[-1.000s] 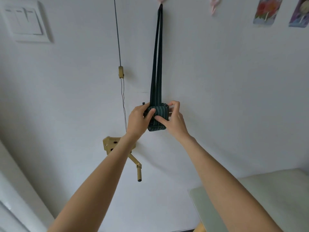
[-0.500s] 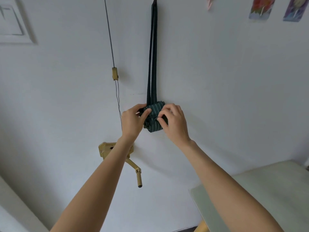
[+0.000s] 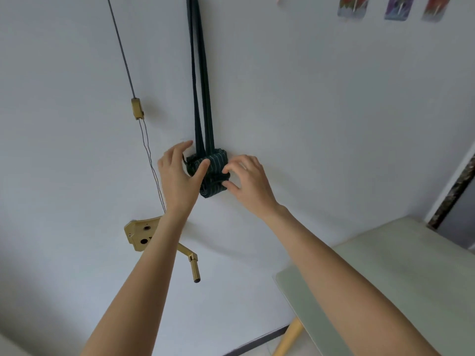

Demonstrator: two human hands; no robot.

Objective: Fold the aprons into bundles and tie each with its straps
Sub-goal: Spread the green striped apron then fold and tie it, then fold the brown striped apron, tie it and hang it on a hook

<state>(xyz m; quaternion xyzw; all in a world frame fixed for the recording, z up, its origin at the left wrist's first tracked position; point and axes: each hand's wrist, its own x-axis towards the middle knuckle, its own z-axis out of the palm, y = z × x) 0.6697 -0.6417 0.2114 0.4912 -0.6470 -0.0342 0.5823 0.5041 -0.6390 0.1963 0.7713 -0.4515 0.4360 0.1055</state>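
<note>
Your left hand (image 3: 177, 176) sits just left of the apron bundle (image 3: 210, 173), fingers (image 3: 180, 150) spread and relaxed, thumb tip touching the bundle's striped front. The bundle hangs against the wall (image 3: 334, 111) by its dark straps (image 3: 199, 73), which run straight up out of view. Just right of the bundle, your right hand (image 3: 250, 183) has loosely spread fingers, index fingertip and thumb touching the bundle's right edge. Both forearms reach up toward the bundle. Below and right of the bundle stands the pale tabletop (image 3: 385, 278).

A gold wall crank (image 3: 138, 235), a pale table (image 3: 401, 283), and three cards (image 3: 397, 7).
</note>
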